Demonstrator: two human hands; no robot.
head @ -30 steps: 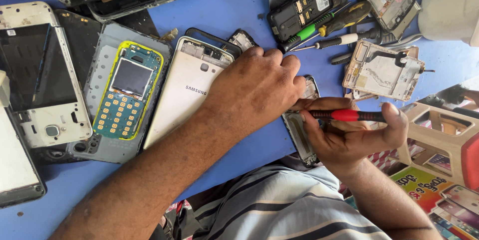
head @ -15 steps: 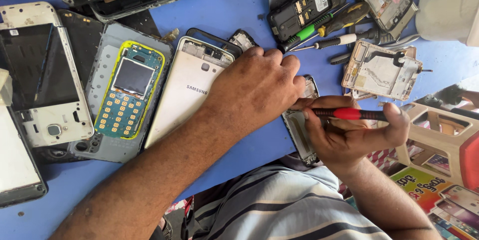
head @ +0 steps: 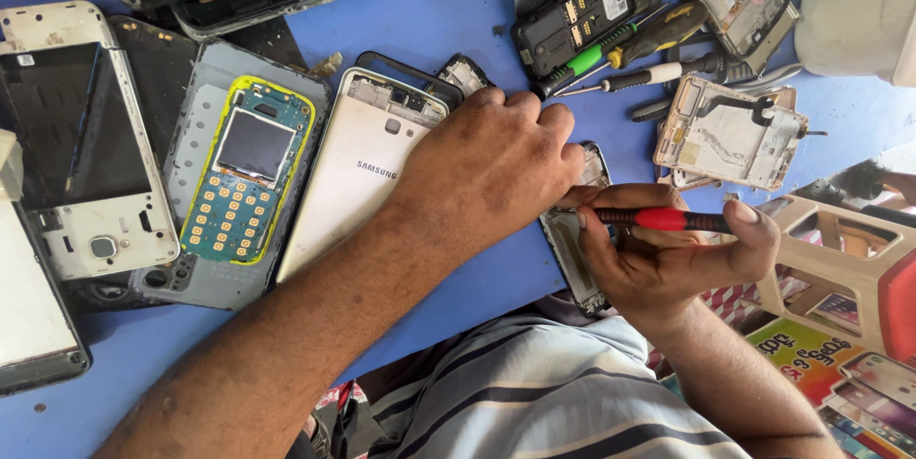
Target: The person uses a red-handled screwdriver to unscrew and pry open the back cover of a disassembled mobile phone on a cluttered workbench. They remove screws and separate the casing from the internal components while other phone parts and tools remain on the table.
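My left hand lies knuckles-up over the top of an opened phone frame on the blue table, pressing it down; most of the frame is hidden under both hands. My right hand grips a red and black screwdriver held sideways, its tip pointing left at the frame beside my left fingers. A white phone back cover lies just left of my left hand.
A bare keypad phone board rests on a grey cover. A white phone frame lies far left. Green and black screwdrivers, a black phone body and a metal midframe lie at the upper right. A plastic stool stands right.
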